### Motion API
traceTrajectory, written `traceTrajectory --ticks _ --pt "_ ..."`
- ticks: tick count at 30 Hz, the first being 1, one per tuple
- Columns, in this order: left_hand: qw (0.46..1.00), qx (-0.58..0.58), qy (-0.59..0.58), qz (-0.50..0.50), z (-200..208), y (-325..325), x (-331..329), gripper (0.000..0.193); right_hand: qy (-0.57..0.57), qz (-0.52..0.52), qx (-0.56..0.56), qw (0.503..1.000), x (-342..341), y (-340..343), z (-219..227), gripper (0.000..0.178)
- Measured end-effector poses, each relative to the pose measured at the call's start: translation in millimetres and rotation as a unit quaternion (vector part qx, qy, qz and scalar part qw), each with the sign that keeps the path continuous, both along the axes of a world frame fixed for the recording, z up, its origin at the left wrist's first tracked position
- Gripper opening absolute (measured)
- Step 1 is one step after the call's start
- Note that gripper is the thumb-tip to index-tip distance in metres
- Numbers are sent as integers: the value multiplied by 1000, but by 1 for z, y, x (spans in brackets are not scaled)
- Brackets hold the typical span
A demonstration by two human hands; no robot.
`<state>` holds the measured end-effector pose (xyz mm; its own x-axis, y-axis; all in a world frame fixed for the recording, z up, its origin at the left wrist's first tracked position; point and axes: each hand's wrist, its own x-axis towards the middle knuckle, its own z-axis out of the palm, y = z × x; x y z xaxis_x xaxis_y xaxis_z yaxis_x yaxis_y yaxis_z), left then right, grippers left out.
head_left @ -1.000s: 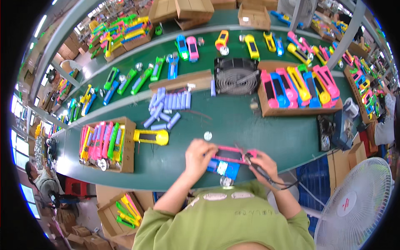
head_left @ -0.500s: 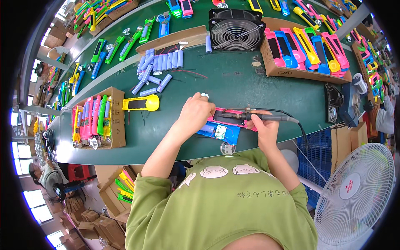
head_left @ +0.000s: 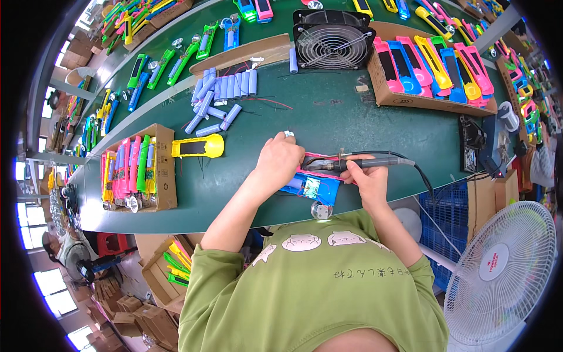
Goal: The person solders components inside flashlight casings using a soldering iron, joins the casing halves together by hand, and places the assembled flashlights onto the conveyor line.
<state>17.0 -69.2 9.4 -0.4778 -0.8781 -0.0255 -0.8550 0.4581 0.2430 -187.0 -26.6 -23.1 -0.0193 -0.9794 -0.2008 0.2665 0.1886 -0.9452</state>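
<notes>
My right hand [head_left: 369, 182] is closed round the dark handle of a soldering iron [head_left: 381, 162]. The iron points left, its front end over the inside of a pink plastic casing [head_left: 328, 174]. At the casing's left end my left hand [head_left: 278, 164] is closed, fingers curled over the edge; its fingertips are partly hidden. Just below, nearer me, lies a blue casing [head_left: 328, 191] with a purple battery cell [head_left: 294, 184] and a small circuit board [head_left: 311, 188]. A clear round lamp reflector [head_left: 321, 210] sits at its near side.
Purple cells [head_left: 234, 85] with wires are heaped behind my left hand. A yellow casing [head_left: 199, 146] lies beside a carton of filled casings [head_left: 167, 170]. Far off stand a black fan [head_left: 334, 47] and a carton of casings [head_left: 404, 101]. A white fan [head_left: 498, 273] is at right.
The soldering iron and my right hand have shifted slightly left. The pink casing has tilted a little, showing more of its near wall. My left hand remains at its left end.
</notes>
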Motion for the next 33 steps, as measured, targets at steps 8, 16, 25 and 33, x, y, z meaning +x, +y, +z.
traceTrajectory --ticks 8,16,25,33 --pt "998 -42 -45 -19 7 -4 2 6 27 6 -20 999 -2 0 7 12" --pt "999 0 -47 -9 -4 9 -4 8 41 -82 -179 980 -16 27 -1 17" --pt "999 -12 -43 -3 -1 5 -1 7 373 -56 -341 861 -44 26 8 32" --pt "996 -31 -85 0 -1 3 -4 8 464 -10 -322 825 -48 23 -3 52"
